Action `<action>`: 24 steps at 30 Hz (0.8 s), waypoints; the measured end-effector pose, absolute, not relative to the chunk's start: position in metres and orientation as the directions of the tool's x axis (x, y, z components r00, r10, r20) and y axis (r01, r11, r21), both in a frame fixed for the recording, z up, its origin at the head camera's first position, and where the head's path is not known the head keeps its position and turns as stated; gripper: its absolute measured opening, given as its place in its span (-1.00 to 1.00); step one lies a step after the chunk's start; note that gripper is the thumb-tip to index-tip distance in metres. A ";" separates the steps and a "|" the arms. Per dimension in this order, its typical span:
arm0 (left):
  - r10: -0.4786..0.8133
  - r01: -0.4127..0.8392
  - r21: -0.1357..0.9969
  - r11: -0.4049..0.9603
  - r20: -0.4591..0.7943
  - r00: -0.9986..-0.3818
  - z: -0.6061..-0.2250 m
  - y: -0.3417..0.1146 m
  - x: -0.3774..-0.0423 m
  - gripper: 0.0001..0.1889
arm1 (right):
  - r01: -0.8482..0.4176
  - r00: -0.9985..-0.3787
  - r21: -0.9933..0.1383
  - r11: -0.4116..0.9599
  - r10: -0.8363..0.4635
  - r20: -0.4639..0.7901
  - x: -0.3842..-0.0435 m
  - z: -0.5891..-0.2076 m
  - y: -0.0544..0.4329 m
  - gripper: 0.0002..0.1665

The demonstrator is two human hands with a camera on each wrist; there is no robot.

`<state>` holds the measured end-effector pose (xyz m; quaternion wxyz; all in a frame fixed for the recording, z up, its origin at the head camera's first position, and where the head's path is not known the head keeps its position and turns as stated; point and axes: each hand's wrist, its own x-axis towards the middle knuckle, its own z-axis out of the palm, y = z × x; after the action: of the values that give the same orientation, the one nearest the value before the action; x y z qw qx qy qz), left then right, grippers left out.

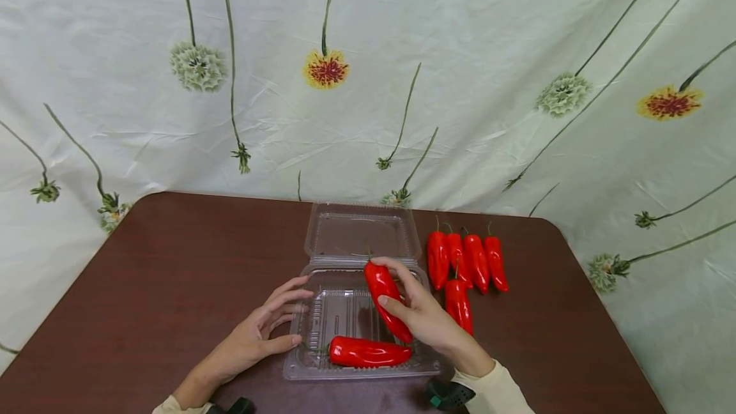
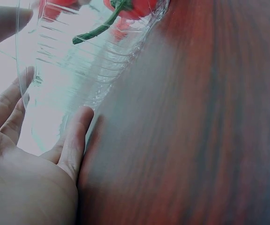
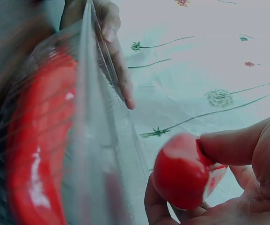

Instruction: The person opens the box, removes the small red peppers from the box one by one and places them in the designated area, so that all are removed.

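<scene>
My right hand [image 1: 428,315] pinches a red pepper [image 1: 384,296] between thumb and fingers, over the right part of a clear plastic clamshell box [image 1: 339,372]. In the right wrist view the held pepper [image 3: 181,173] points its end toward the camera. Another red pepper [image 1: 368,352] lies crosswise along the box's near side, its green stem [image 2: 99,30] toward the left. At the box's left wall, my left hand [image 1: 253,337] rests with fingers spread and fairly straight, fingertips at the rim. The transparent lid [image 1: 362,232] is folded back, away from me.
Right of the box, several red peppers [image 1: 474,260] lie side by side on the brown table [image 1: 190,273]. One more pepper [image 1: 457,302] lies nearer, partly behind my right hand. A white flowered cloth [image 1: 460,37] hangs behind the table's far edge.
</scene>
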<state>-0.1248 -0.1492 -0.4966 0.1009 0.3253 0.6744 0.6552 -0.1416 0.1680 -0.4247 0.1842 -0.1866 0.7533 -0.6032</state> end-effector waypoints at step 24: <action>0.573 0.320 0.944 -0.078 0.305 -0.761 -0.497 -0.150 -0.125 -0.33 | -0.122 -0.924 -0.955 0.272 -0.383 0.009 -0.141 -0.406 0.231 -0.21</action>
<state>-0.1246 -0.1497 -0.4973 0.0968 0.3320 0.6722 0.6547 -0.1407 0.2307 -0.4057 0.1119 -0.1598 0.7895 -0.5819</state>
